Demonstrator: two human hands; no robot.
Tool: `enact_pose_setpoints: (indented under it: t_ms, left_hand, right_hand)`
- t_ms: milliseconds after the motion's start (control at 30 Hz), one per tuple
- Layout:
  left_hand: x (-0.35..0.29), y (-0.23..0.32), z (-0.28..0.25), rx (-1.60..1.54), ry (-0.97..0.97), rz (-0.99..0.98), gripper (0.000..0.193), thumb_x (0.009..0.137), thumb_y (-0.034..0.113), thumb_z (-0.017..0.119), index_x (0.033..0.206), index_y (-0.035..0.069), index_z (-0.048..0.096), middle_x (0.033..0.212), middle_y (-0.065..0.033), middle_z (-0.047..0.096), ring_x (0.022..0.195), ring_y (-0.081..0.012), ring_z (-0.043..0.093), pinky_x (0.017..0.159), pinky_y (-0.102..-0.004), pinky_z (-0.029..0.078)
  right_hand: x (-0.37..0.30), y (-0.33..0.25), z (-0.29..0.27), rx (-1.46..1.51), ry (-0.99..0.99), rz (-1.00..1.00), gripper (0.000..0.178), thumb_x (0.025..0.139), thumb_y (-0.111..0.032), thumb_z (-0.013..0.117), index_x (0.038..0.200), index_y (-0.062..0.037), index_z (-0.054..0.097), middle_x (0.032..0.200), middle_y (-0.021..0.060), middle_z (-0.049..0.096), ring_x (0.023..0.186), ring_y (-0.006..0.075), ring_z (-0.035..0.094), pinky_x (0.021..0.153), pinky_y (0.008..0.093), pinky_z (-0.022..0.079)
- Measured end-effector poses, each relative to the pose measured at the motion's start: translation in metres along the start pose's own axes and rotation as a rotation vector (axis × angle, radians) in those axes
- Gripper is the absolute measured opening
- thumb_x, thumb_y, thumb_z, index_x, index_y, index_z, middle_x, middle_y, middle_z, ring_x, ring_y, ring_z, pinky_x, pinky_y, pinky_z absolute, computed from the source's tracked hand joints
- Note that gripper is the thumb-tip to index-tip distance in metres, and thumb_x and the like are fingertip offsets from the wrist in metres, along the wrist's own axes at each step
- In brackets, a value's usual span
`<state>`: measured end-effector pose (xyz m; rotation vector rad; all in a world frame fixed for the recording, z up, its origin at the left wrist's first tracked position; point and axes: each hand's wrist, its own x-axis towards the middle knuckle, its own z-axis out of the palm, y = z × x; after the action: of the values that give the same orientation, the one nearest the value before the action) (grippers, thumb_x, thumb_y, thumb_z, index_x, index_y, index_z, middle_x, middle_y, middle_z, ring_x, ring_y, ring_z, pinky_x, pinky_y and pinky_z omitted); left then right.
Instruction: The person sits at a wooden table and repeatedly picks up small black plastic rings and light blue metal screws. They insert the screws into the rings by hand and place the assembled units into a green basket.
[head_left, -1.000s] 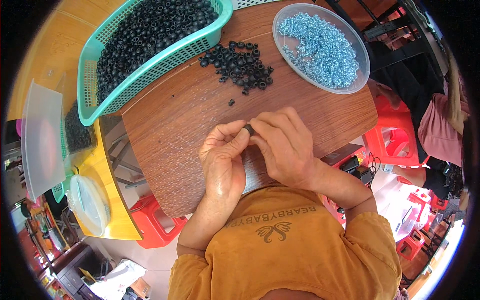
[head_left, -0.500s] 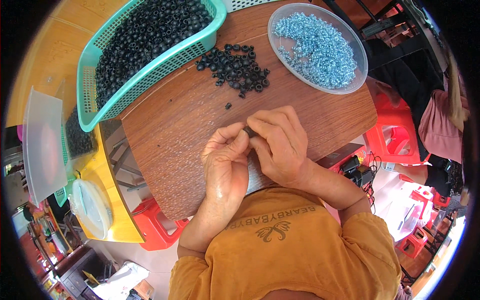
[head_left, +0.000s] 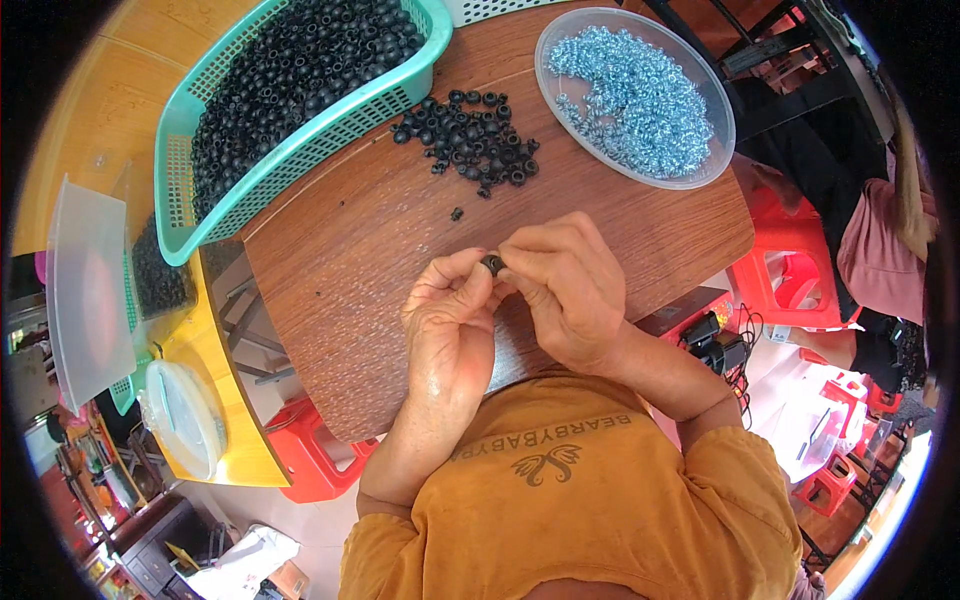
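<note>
Over the near half of the brown wooden table [head_left: 350, 340], my left hand [head_left: 450, 310] pinches a small round black part [head_left: 493, 263] between thumb and forefinger. A hollow shows in its upper face. My right hand [head_left: 570, 290] closes its thumb and fingers on the same part from the right; whether a second piece is in those fingers I cannot tell. Past my hands lies a loose pile of similar black parts [head_left: 475, 140], and one smaller black piece [head_left: 457, 214] sits apart, nearer to me.
A green plastic basket [head_left: 290, 150] heaped with black parts stands at the far left. At the far right is a round clear tray [head_left: 548, 82] of small light-blue pieces. Red stools [head_left: 785, 270] stand beside the table, and a person in dark clothing sits at the right.
My right fingers have shifted slightly right, away from the left fingertips. More of the black part now shows between the two hands, its hollow face in view.
</note>
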<state>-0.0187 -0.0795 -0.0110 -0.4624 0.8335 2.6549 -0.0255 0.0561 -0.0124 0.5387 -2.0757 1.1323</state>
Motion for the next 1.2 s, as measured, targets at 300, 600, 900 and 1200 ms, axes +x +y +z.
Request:
enact_pose_setpoints:
  t_ms: [300, 600, 900, 1200]
  left_hand:
    - [0.0, -0.004, 0.001, -0.018, -0.035, 0.036, 0.012, 0.082, -0.005, 0.059, 0.093, -0.001, 0.058, 0.093, -0.0147, 0.063, 0.087, -0.023, 0.061, 0.084, -0.0388, 0.049]
    - [0.001, -0.006, -0.005, 0.077, -0.001, 0.046, 0.016, 0.079, 0.0, 0.064, 0.095, 0.001, 0.06, 0.094, -0.0111, 0.063, 0.09, -0.0225, 0.058, 0.086, -0.0364, 0.044]
    - [0.002, -0.005, -0.003, 0.07, -0.004, 0.031, 0.016, 0.078, 0.001, 0.066, 0.094, 0.002, 0.061, 0.094, -0.0109, 0.063, 0.091, -0.0228, 0.057, 0.087, -0.0374, 0.043]
    - [0.003, -0.004, 0.001, 0.01, 0.042, -0.001, 0.012, 0.081, -0.005, 0.06, 0.093, 0.0, 0.059, 0.092, -0.012, 0.062, 0.086, -0.0197, 0.059, 0.08, -0.0328, 0.049]
  right_hand:
    - [-0.003, 0.0, 0.002, -0.005, 0.037, 0.012, 0.026, 0.062, 0.004, 0.063, 0.087, 0.0014, 0.057, 0.084, 0.0129, 0.058, 0.068, 0.0269, 0.053, 0.056, 0.0347, 0.044]
    - [-0.004, -0.004, 0.0, 0.045, 0.023, 0.105, 0.019, 0.07, 0.006, 0.066, 0.087, 0.0006, 0.059, 0.083, 0.0124, 0.06, 0.068, 0.0256, 0.054, 0.057, 0.0318, 0.044]
    - [-0.002, -0.001, -0.001, 0.097, 0.018, 0.106, 0.017, 0.068, 0.006, 0.065, 0.082, -0.0013, 0.06, 0.081, 0.0114, 0.06, 0.067, 0.0258, 0.053, 0.057, 0.0321, 0.043]
    - [-0.005, 0.005, 0.003, 0.006, 0.019, 0.011, 0.024, 0.066, 0.003, 0.065, 0.089, 0.0029, 0.058, 0.089, 0.0147, 0.059, 0.072, 0.0285, 0.054, 0.059, 0.0342, 0.044]
